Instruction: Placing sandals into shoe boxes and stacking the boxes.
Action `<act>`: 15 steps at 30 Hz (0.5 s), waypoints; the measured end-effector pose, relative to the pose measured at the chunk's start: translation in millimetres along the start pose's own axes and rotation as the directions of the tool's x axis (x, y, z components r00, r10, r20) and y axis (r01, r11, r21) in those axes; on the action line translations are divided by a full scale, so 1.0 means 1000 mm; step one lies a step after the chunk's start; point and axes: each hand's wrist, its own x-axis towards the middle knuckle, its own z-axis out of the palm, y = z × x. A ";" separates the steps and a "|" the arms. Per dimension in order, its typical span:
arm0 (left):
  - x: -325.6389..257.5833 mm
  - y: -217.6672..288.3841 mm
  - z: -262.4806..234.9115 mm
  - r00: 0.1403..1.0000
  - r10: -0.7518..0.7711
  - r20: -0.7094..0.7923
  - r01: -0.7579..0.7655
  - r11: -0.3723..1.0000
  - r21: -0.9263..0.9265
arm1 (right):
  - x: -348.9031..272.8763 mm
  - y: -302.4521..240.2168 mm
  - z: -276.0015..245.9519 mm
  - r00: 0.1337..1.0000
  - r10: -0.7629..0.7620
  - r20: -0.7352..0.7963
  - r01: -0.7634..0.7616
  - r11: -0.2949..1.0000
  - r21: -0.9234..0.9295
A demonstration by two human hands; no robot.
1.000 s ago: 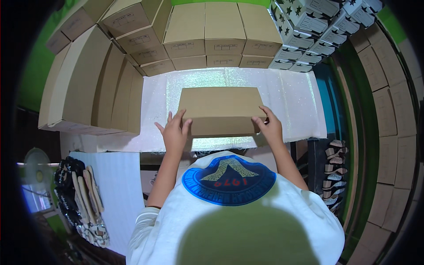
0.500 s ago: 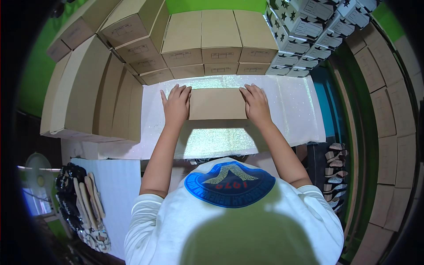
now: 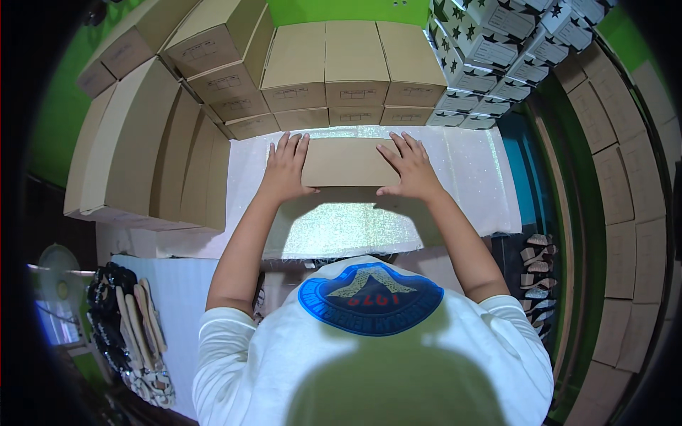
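A closed plain brown cardboard box (image 3: 349,162) is between my two hands, over the white glittery tabletop (image 3: 327,231). My left hand (image 3: 286,169) grips its left end, fingers pointing away and thumb at the near edge. At the right end, my right hand (image 3: 414,169) has its fingers spread over the corner and its thumb along the near edge. Whether the box rests on the table or is slightly raised, I cannot tell.
Brown boxes (image 3: 356,57) are stacked along the back, with more brown boxes (image 3: 128,142) on the left. Star-patterned white boxes (image 3: 483,50) stand back right. Shoes (image 3: 538,273) lie at the lower right, and more footwear (image 3: 138,319) at the lower left. Cartons (image 3: 618,192) line the far right.
My thumbs have come out to the box's near edge, and my right fingers have spread over its right end. The box has shifted slightly away from me.
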 end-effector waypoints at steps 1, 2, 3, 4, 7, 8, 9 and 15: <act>0.002 -0.001 0.002 1.000 0.000 -0.002 0.000 1.000 0.000 | 0.002 0.001 0.002 1.000 -0.001 -0.001 0.001 1.000 -0.002; 0.004 -0.002 0.002 1.000 -0.010 0.002 0.010 1.000 -0.012 | 0.004 0.002 0.003 1.000 -0.009 -0.022 0.009 1.000 0.023; 0.005 -0.002 0.003 1.000 -0.021 0.007 0.021 0.999 -0.024 | 0.005 0.003 0.004 0.999 -0.016 -0.042 0.018 0.999 0.049; 0.005 -0.003 0.003 1.000 -0.020 0.007 0.020 1.000 -0.024 | 0.005 0.004 0.005 0.999 -0.015 -0.042 0.017 0.999 0.049; 0.005 -0.003 0.004 1.000 -0.019 0.008 0.019 0.999 -0.050 | 0.006 0.001 0.004 0.999 -0.001 -0.044 0.003 0.999 0.046; 0.005 -0.003 0.004 1.000 -0.018 0.003 0.018 0.999 -0.050 | 0.006 0.001 0.003 0.999 -0.001 -0.047 0.004 0.999 0.053; 0.004 -0.004 0.004 1.000 -0.017 -0.002 0.017 0.999 -0.050 | 0.006 0.000 0.004 0.999 -0.001 -0.050 0.004 0.998 0.061; -0.013 0.004 -0.001 0.998 0.042 -0.055 -0.043 0.999 -0.015 | -0.011 -0.012 0.001 0.995 0.004 -0.100 0.000 0.999 0.042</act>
